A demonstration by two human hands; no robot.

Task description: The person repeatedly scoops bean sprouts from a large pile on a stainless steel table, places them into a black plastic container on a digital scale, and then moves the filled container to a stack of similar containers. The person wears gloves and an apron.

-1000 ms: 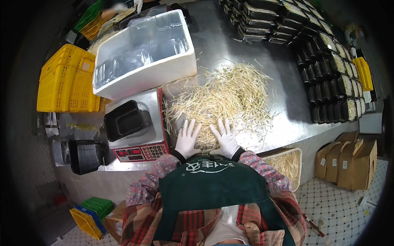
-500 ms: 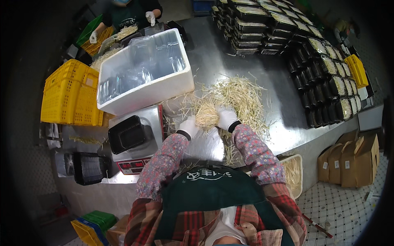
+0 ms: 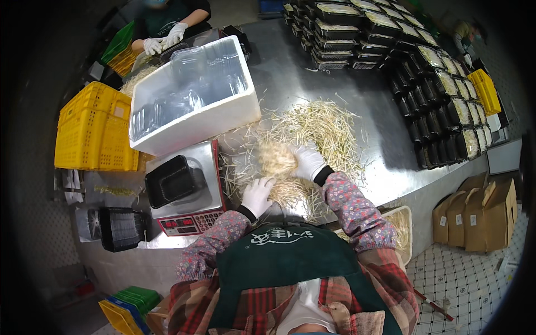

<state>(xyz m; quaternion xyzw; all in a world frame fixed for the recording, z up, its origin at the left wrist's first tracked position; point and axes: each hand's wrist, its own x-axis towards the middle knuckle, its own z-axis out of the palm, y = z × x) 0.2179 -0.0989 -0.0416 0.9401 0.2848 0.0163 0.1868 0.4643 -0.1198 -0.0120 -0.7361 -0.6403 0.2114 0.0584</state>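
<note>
Pale bean sprouts lie in a loose heap on the steel table. My right hand, in a white glove, is closed round a bunch of sprouts, slightly smeared by motion. Nearer to me, my gloved left hand grips the left end of a second bunch. To the left of my hands stands a weighing scale with a red front panel. On its plate sits a black plastic tray, tilted and with nothing seen in it.
A white foam box of clear plastic lids stands behind the scale, beside yellow crates. Filled black trays are stacked at the right and far side. Nested black trays lie left. Across the table a co-worker's gloved hands work.
My hands have drawn apart: the left came nearer to me with one bunch, while the right stays farther off with another. The co-worker's hands have come together.
</note>
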